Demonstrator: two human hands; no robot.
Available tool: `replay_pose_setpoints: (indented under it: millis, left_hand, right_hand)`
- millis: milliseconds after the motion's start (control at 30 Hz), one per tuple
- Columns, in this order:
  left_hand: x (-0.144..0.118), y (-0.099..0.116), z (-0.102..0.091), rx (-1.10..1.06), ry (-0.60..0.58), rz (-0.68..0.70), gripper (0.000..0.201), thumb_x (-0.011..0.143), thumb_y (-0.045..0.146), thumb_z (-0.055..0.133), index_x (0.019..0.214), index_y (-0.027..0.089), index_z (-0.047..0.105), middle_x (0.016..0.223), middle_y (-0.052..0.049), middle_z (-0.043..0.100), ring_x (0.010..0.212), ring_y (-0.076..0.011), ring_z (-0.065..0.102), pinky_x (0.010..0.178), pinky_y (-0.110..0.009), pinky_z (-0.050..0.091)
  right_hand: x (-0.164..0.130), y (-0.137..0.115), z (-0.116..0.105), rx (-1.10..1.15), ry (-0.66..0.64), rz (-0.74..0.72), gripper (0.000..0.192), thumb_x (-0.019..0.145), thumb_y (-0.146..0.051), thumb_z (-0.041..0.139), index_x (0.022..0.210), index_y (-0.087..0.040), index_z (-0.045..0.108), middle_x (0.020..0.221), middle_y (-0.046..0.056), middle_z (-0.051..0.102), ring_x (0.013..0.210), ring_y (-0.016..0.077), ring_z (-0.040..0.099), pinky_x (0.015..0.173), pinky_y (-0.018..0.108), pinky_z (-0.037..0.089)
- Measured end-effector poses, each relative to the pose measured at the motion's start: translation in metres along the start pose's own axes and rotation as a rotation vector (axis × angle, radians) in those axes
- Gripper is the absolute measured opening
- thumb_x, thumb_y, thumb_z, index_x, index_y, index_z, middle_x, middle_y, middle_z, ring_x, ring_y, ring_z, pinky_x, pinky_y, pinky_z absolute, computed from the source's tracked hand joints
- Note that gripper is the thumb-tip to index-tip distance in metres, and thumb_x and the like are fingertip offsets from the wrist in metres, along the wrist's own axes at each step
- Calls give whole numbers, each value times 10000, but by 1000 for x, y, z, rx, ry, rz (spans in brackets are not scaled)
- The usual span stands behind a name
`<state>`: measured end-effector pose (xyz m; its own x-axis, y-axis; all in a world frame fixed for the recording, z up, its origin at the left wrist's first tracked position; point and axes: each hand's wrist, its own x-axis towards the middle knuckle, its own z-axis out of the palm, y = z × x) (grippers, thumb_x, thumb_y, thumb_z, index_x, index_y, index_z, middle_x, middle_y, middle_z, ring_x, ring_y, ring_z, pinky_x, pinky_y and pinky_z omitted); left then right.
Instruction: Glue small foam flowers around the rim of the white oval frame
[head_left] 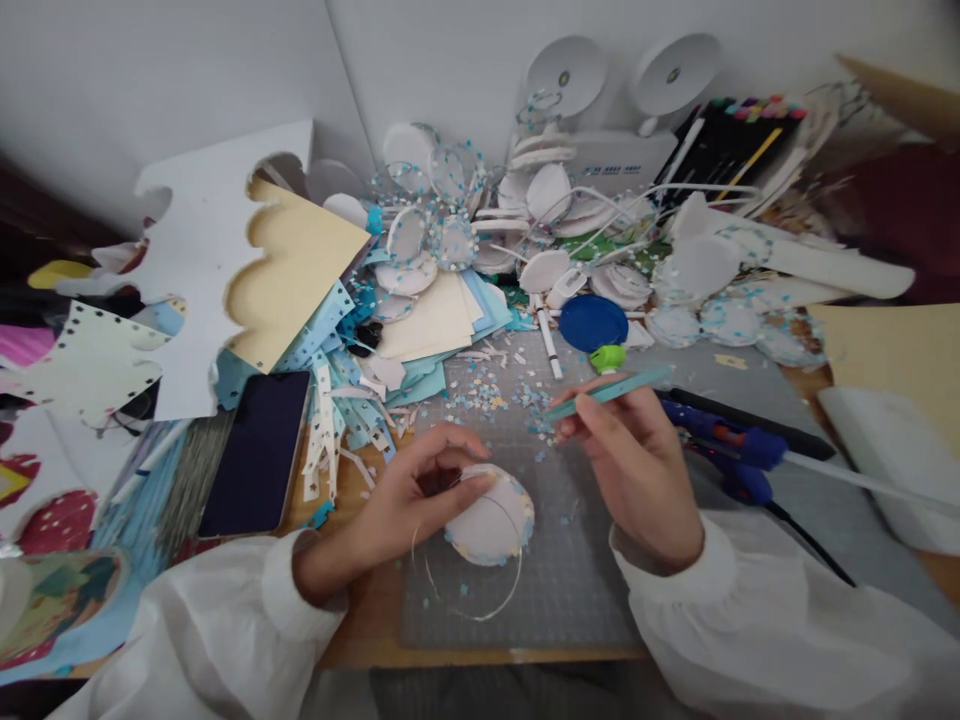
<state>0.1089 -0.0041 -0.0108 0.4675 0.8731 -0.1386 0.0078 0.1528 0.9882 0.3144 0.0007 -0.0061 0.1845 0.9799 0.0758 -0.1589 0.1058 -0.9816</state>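
Thumb and fingers of my left hand (431, 485) pinch the upper left rim of a round white foam-like disc (491, 520). Small pale blue bits sit along the disc's edge, and a thin cord loops below it. My right hand (637, 460) is closed around slim teal tweezers (611, 393), their tip pointing left, above and apart from the disc. Whether the tip grips anything is too small to tell. Beyond the hands, tiny blue and cream star-shaped paper pieces (495, 395) lie scattered on the grey cutting mat (525, 620).
A blue glue gun (720, 435) lies right of my right hand, its cord trailing nearer. A dark phone (259, 450) and punched paper strips (330, 430) are on the left. Behind stand a blue round lid (594, 322), a marker (547, 340) and piled decorated discs (450, 180).
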Motion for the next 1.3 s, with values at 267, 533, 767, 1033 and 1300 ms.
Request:
replay_pose_setpoints:
  millis: [267,533,767,1033,1300]
  left_hand:
    - [0,-1,-2,309,4,147,191,868,291,608,968,143,676,920,-81,695,762,-143,621,622,-209,487]
    - [-3,1,-1,598,-221,298,179,902,225,537,1021,167,657,981,-79,636,843,-150,594,752,-248,491]
    - [-4,0,-3,862,-338,458,210,923,224,508,1084,179,634,1033,-94,622,1010,-216,536,923,-347,440]
    - [-3,-11,-7,805,-109,439,190,943,202,485,1062,196,634,998,-63,654,927,-165,611,816,-272,502]
    - [3,1,-4,419,216,269,112,855,244,629,913,159,672,829,-48,654,731,-140,595,645,-235,481]
  right_hand:
    - [6,5,0,-97,38,-96,175,731,-241,752,806,-247,595,811,12,684,757,175,663,662,320,567]
    - [2,14,2,-479,-172,-311,72,758,-180,703,731,-201,640,779,46,734,769,188,699,716,323,567]
    - [3,18,2,-525,-200,-344,65,767,-182,687,734,-203,636,785,56,743,755,198,711,699,324,571]
    - [4,9,2,-393,-104,-283,132,726,-198,745,686,-215,621,752,39,737,746,210,718,693,338,579]
    - [-2,0,0,-144,-220,-136,200,694,-206,784,687,-215,585,745,33,726,735,230,733,648,341,599]
